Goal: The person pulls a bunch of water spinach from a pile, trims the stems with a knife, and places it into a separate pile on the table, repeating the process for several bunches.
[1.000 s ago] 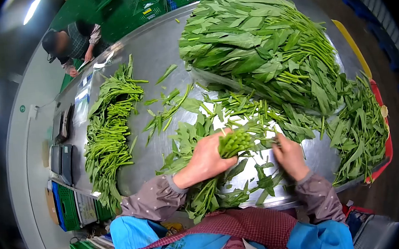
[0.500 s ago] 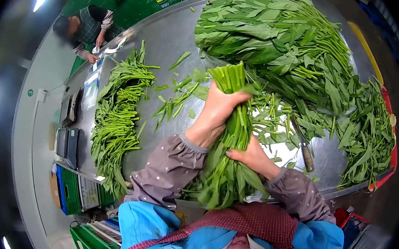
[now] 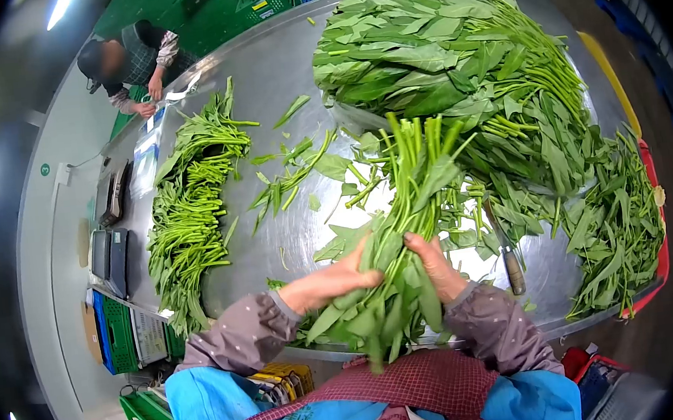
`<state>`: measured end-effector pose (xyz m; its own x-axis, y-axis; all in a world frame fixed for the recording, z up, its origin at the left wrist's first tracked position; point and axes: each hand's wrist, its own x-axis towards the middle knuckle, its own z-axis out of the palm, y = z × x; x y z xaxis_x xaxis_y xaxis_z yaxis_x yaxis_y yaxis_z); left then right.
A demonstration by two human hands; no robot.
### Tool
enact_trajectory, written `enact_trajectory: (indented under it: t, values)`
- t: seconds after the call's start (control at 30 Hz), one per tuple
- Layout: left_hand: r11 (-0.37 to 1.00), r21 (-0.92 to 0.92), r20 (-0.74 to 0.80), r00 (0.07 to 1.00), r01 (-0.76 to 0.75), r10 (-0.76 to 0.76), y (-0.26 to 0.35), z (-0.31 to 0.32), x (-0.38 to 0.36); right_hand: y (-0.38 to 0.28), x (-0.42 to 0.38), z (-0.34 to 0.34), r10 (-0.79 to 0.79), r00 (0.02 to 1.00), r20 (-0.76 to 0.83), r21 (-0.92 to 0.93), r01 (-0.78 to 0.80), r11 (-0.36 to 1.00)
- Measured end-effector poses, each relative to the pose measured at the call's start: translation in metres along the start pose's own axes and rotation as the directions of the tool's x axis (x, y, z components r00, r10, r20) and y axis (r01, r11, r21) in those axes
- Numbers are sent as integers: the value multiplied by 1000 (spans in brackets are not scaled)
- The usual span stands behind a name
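Between my hands, at the near side of the metal table, is a bunch of leafy green stalks [image 3: 412, 194], cut ends pointing away and leaves hanging toward me. My left hand [image 3: 331, 282] grips it from the left, thumb across the leaves. My right hand [image 3: 437, 267] holds its right side, thumb on the stems; the other fingers are partly hidden. A knife [image 3: 507, 252] with a wooden handle lies on the table right of my right hand. Beyond the bunch rises a large heap of the same greens [image 3: 434, 47].
Bundled greens [image 3: 191, 216] lie in a row at the left, near a scale [image 3: 110, 260]. Loose trimmings [image 3: 293, 178] are scattered mid-table. More cut greens [image 3: 613, 224] pile at the right edge. A co-worker [image 3: 132, 68] handles something at the far left corner. Green crates [image 3: 260, 3] stand behind.
My left hand has slid from the upper stems down to the leafy part, nearer me. The stem ends, tightly bundled before, now fan out more loosely. My right hand stays low on the bunch.
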<state>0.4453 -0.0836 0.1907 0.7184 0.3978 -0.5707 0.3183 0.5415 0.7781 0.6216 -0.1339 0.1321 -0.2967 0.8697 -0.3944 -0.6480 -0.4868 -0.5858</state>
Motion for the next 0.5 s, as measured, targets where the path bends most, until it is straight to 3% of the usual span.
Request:
enact_trajectory:
  t: [0.03, 0.07, 0.13, 0.2, 0.23, 0.27, 0.33, 0.4, 0.5]
  values:
    - [991, 92, -30, 994, -101, 105, -5, 9, 6, 6, -1, 9, -75, 986, -149, -53, 68, 996]
    - [990, 129, -51, 997, -54, 61, -13, 14, 11, 10, -2, 15, -158, 944, -291, -116, 129, 985]
    - [978, 134, -117, 978, -157, 173, -26, 29, 19, 15, -1, 17, -126, 944, -304, -53, 115, 992]
    - [977, 109, -130, 972, -184, 198, -37, 31, 29, 6, -8, 24, -161, 955, -247, -26, 160, 987]
    - [973, 91, -146, 963, -213, 225, -40, 30, 32, 14, -3, 20, -238, 947, -214, 53, 255, 965]
    - [972, 93, -147, 963, -214, 226, -37, 31, 32, 9, -6, 24, -239, 948, -212, 54, 256, 965]
    - [987, -50, -210, 968, -150, 136, -31, 36, 27, -4, -20, 36, -169, 974, -153, 245, 203, 948]
    - [984, -98, -268, 956, -148, 117, -29, 38, 25, -4, -17, 35, -224, 959, -171, 219, 259, 941]
    - [990, -62, -347, 933, -123, 95, -27, 30, 16, 2, -9, 16, -349, 937, -24, 50, 349, 936]
